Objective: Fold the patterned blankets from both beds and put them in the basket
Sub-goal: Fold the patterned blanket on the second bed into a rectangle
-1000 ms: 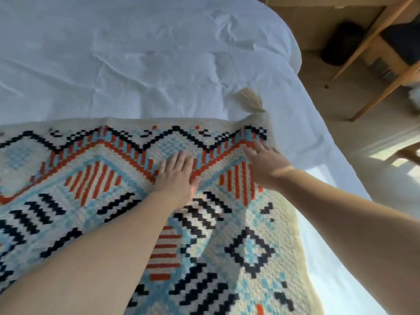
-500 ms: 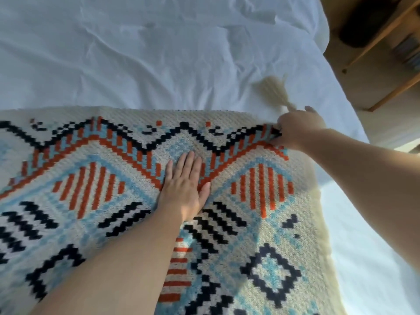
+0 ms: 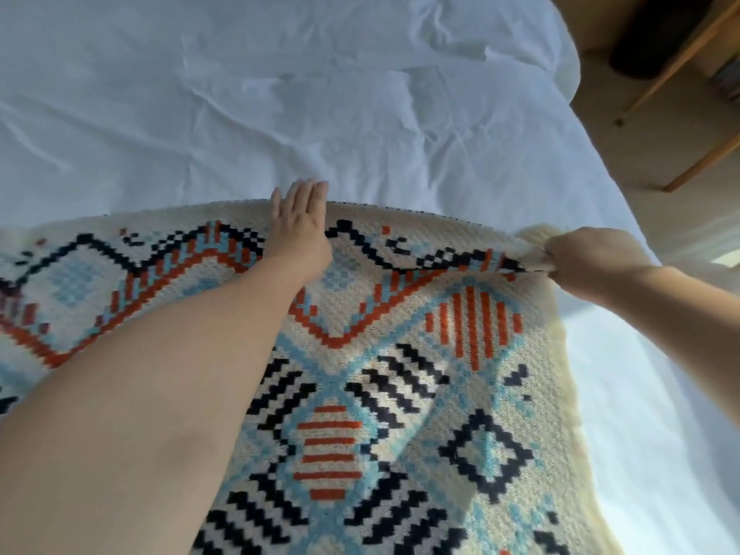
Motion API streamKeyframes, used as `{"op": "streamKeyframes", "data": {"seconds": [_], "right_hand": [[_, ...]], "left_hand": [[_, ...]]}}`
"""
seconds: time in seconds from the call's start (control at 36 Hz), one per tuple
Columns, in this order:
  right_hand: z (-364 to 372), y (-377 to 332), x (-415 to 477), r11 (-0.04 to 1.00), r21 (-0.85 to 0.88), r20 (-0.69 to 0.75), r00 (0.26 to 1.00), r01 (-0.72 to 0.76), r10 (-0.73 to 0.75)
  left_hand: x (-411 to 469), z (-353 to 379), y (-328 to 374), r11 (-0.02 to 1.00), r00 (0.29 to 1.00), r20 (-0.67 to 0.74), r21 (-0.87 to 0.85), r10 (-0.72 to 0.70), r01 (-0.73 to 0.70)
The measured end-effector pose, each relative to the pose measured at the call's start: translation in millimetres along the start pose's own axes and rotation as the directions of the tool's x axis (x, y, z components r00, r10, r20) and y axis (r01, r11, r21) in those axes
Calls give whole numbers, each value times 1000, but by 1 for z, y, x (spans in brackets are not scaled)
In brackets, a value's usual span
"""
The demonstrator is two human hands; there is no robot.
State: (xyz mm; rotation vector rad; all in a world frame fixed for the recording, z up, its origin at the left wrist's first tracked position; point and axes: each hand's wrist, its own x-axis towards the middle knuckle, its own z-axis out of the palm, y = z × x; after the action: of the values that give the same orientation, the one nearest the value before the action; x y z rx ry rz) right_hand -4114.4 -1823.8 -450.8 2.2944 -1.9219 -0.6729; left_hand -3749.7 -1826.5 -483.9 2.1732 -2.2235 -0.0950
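Observation:
A cream knitted blanket [image 3: 400,354] with black, orange and light-blue geometric patterns lies spread over the near part of a white bed. My left hand [image 3: 300,224] lies flat, fingers together, on the blanket's far edge near its middle. My right hand [image 3: 588,258] is closed on the blanket's far right corner, which is bunched and lifted slightly; the tassel there is hidden behind the hand. No basket is in view.
A wrinkled white sheet [image 3: 280,94] covers the bed beyond the blanket. The bed's right edge drops to a beige floor [image 3: 660,218]. Wooden furniture legs [image 3: 696,46] and a dark object [image 3: 648,46] stand at the upper right.
My left hand slid forward from the blanket's middle to its far edge. My right hand closed on the right corner and covers the tassel. The view moved closer.

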Motion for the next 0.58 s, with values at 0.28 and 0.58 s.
{"op": "streamKeyframes", "data": {"seconds": [0.28,0.58], "right_hand": [[-2,11,-36,996,86,13,1000,-1,0],[-17,15,-87,992,108,-40,997,66,-62]], "left_hand": [[-31,-26,-31,999,997,72,20,26,-28],[-110,-62,-72,992,981,190,-115,-28,50]]}}
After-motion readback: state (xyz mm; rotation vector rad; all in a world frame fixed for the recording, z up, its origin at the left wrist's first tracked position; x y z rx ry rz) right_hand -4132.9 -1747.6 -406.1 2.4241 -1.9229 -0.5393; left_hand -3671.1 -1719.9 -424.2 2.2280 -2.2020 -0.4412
